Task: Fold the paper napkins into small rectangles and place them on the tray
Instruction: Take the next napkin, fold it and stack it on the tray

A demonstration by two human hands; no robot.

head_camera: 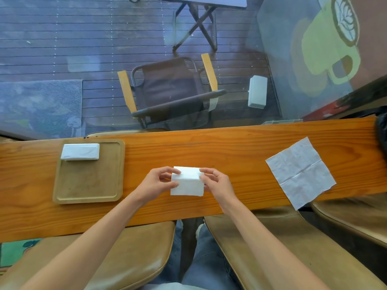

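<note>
A partly folded white napkin is held over the middle of the wooden counter. My left hand pinches its left edge and my right hand pinches its right edge, thumbs on top. A wooden tray lies at the left. A folded napkin rectangle rests in the tray's far corner. An unfolded white napkin lies flat at the right, one corner hanging past the counter's near edge.
The counter is narrow and stands against a window. Padded stools sit below its near edge, with my legs between them. A dark object shows at the counter's far right end.
</note>
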